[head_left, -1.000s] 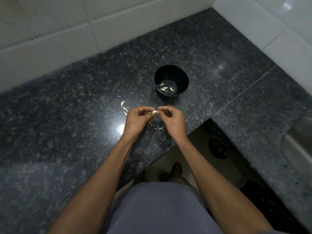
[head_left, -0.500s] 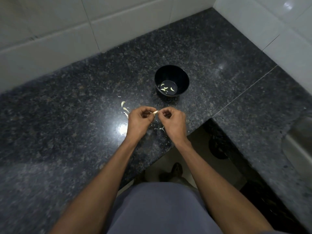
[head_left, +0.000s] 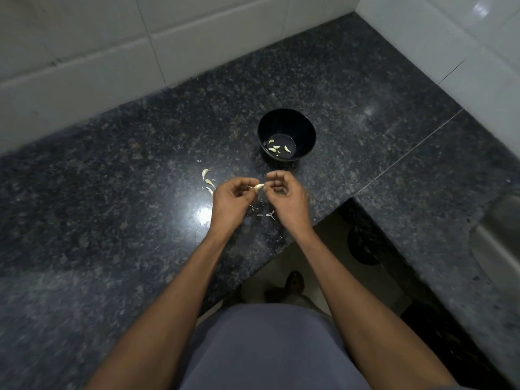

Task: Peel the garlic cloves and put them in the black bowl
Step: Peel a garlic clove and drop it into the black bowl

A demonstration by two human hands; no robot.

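Above countertop (head_left: 112,192), just short of black bowl (head_left: 308,128): garlic clove (head_left: 259,186) pinched in left hand (head_left: 229,202). Right hand (head_left: 287,197) curled, just beside clove; contents indiscernible. Best: steady clove, pick loose skin at tip, strip lengthwise, drop into bowl.

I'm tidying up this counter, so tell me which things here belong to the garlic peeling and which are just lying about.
Job: garlic clove pinched in left hand; right hand; black bowl with peeled cloves; loose cloves.
Lying about: skin scraps on countertop; sink.
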